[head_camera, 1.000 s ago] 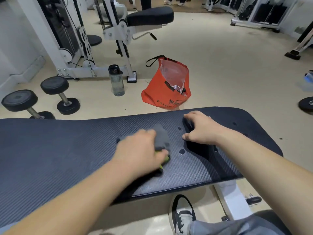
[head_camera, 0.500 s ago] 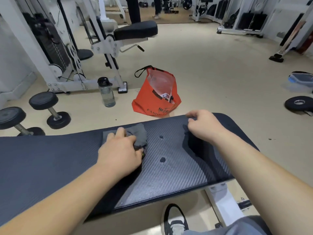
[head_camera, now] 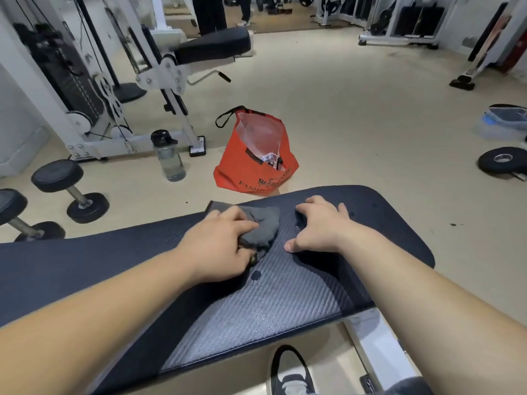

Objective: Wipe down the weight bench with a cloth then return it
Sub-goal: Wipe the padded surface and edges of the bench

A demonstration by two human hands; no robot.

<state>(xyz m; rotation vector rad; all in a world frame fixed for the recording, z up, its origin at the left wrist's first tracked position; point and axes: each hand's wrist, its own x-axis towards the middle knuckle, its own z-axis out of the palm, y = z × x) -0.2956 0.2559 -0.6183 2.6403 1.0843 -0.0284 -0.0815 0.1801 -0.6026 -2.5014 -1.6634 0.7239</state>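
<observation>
A left hand point(head_camera: 219, 246) bunches a grey cloth point(head_camera: 263, 225) on the bench point(head_camera: 285, 309), the right hand point(head_camera: 322, 226) braced empty-fingered beside it; a droplet point(head_camera: 255, 275) just behind risks being missed.

The dark textured surface point(head_camera: 285, 309) carries a crumpled grey cloth point(head_camera: 263, 223) near its far edge, with a wet spot point(head_camera: 255, 275) just beside it. On the beige floor point(head_camera: 356, 138) beyond stand an orange bag point(head_camera: 248, 172), a water bottle point(head_camera: 169, 158) and dumbbells point(head_camera: 57, 175).
</observation>
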